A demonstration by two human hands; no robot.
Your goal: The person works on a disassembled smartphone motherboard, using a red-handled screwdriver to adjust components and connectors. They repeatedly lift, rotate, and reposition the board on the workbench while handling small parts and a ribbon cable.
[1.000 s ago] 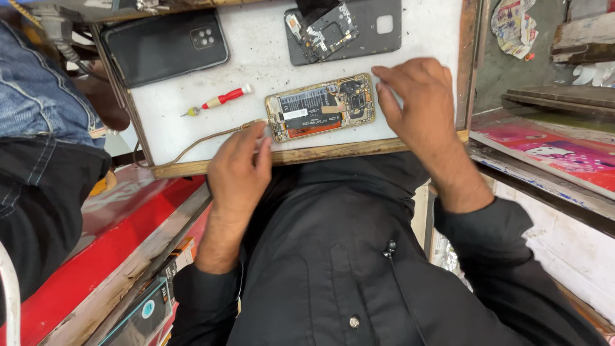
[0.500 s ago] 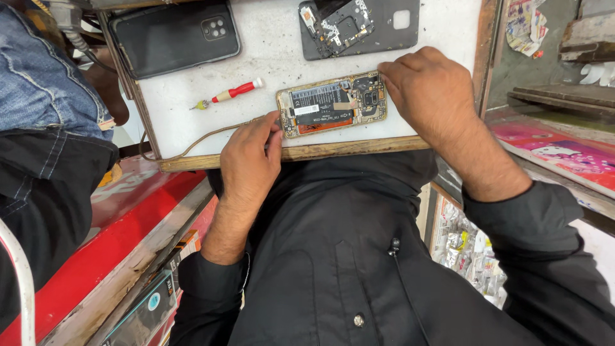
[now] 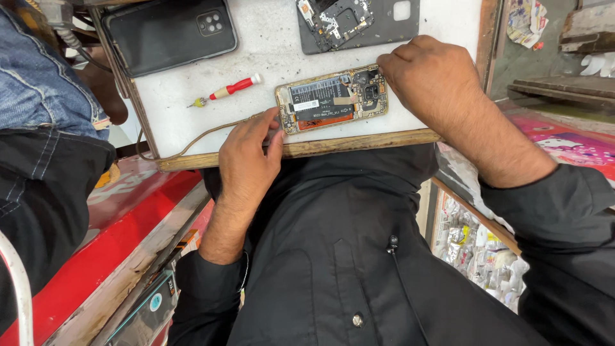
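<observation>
Left hand [image 3: 246,150] pinches opened phone [image 3: 332,99] corner at board edge [image 3: 359,142]; right hand [image 3: 426,77] curled, grip unclear.

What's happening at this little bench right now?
A person in a black shirt has an opened phone, back cover off, on a white work board. The left hand steadies its near end; the right hand rests on its far end. A red screwdriver and a dark back cover lie nearby, untouched.

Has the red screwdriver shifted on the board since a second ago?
No. The screwdriver lies left of the opened phone, same gap and angle; only the camera view shifted.
</observation>
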